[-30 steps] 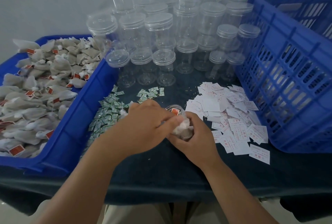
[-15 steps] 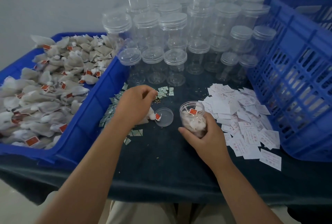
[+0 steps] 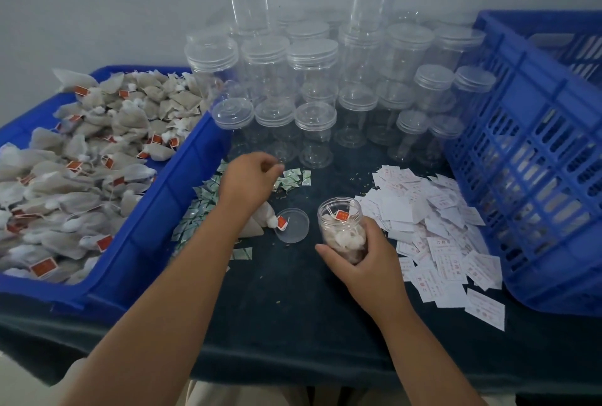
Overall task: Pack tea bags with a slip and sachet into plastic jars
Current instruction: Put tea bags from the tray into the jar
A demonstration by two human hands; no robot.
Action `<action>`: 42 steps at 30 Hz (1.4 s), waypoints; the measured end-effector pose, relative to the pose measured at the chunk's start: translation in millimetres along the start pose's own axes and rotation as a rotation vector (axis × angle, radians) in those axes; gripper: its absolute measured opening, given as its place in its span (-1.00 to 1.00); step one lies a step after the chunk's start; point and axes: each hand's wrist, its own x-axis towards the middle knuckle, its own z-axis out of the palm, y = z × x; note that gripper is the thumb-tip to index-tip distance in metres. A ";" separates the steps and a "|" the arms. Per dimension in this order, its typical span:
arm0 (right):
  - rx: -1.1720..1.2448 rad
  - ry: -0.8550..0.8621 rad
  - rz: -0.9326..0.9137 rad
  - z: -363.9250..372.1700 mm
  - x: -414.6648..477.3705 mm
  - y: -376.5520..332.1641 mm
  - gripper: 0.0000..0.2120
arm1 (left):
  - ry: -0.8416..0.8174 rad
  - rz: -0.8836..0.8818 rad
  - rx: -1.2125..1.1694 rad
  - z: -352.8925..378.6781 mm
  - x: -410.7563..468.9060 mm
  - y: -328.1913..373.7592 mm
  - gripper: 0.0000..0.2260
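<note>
My right hand (image 3: 366, 264) grips an open clear plastic jar (image 3: 338, 226) that stands on the dark cloth and is partly filled with tea bags, one red tag showing at the top. The jar's clear lid (image 3: 293, 225) lies flat just left of it. My left hand (image 3: 249, 182) hovers with curled fingers over the small green sachets (image 3: 294, 176); its fingertips hide whether it pinches one. A loose tea bag (image 3: 260, 221) lies under my left wrist, its red tag on the lid's edge. White paper slips (image 3: 433, 226) lie in a heap to the right of the jar.
A blue bin (image 3: 182, 184) heaped with tea bags (image 3: 81, 161) stands at the left. Several empty lidded jars (image 3: 314, 122) are stacked at the back. A tall blue slatted crate (image 3: 537, 184) stands at the right. More sachets (image 3: 198, 207) lie along the bin's wall.
My left hand left the jar's mouth and moved back left to the green sachets. The jar now stands uncovered in my right hand, and the lid and loose tea bag came into sight.
</note>
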 end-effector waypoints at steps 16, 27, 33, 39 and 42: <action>0.083 0.040 -0.142 -2.0 -10.9 -4.0 -0.43 | -0.368 0.283 -0.073 -23.9 -78.3 72.1 -0.51; 0.314 0.554 -0.002 -16.4 -0.9 -5.2 -0.48 | -0.407 0.211 0.082 49.4 -62.7 66.7 -0.83; 0.309 0.542 0.018 -15.9 3.0 -1.8 -0.54 | -0.337 0.256 0.255 72.4 -69.2 65.5 -0.68; 0.275 0.467 -0.022 -14.0 2.1 -2.6 -0.61 | -0.336 0.173 -0.012 65.8 -70.0 64.5 -0.76; 0.282 0.429 -0.018 -13.7 3.3 1.8 -0.62 | -0.321 0.138 -0.147 58.9 -65.1 62.9 -0.82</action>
